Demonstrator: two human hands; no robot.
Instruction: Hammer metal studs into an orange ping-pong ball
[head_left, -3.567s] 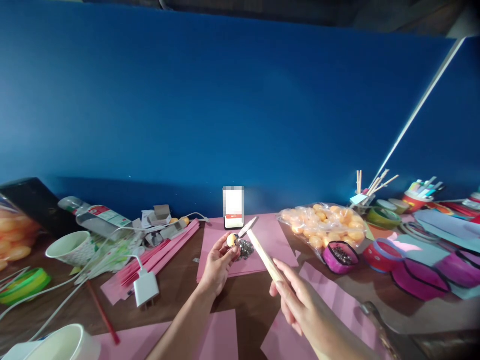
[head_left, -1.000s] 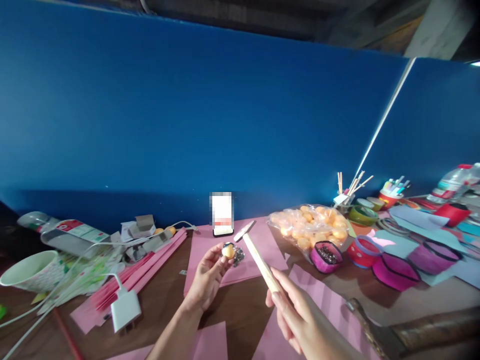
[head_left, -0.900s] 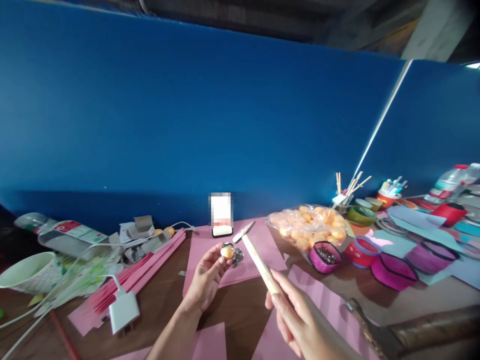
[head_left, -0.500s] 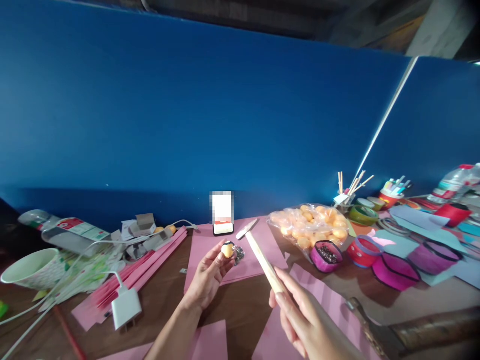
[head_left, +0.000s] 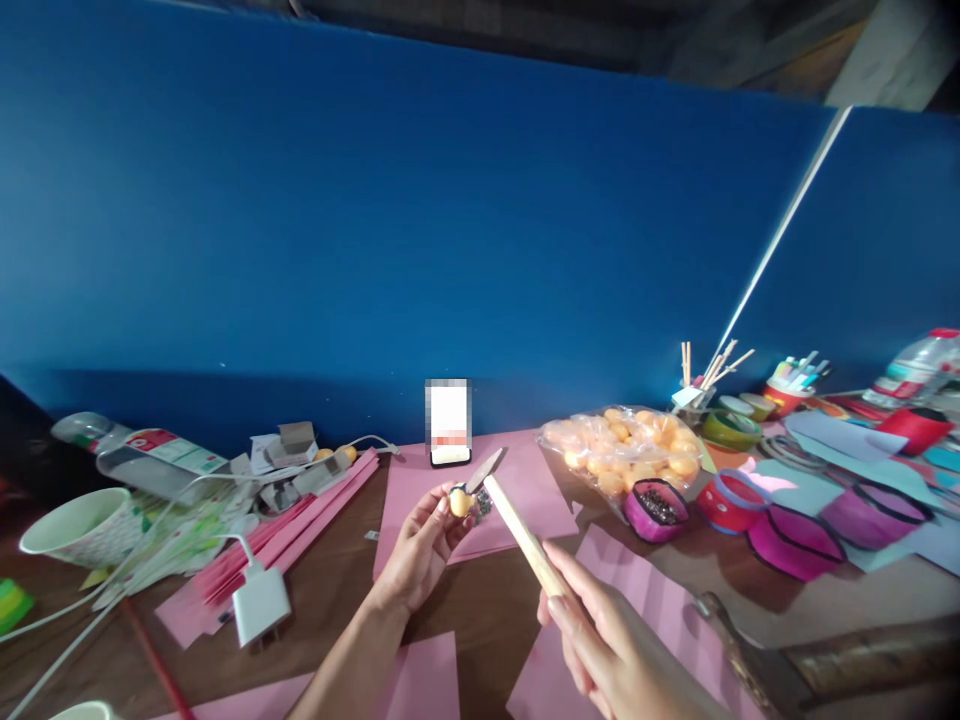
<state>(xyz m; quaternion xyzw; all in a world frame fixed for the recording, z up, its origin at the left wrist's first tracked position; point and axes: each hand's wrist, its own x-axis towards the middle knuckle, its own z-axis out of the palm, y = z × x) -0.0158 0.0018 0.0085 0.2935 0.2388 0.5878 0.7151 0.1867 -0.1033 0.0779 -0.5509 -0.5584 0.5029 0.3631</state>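
Observation:
My left hand [head_left: 420,555] is closed, pinching a small yellow ball [head_left: 460,502] with a dark patch on its top. My right hand [head_left: 600,625] is wrapped round the pale wooden handle of a small hammer [head_left: 521,530]. The hammer's thin metal head reaches down to the top of the ball, seemingly touching it. Just behind the ball, partly hidden, lies a heap of small shiny metal bits [head_left: 484,507] on a pink paper sheet [head_left: 532,490]. A phone [head_left: 449,420] stands upright at the back of that sheet.
To the right are a clear bag of yellow balls [head_left: 622,450], a purple pouch of small dark bits [head_left: 655,510] and a larger hammer [head_left: 862,655]. Pink strips [head_left: 300,540], a white charger [head_left: 260,605] with cables and a green-white cup [head_left: 75,530] lie left. A blue partition [head_left: 450,200] stands behind.
The hammer head has come down and left onto the top of the ball. My left hand still holds the ball in nearly the same place. The view has shifted slightly.

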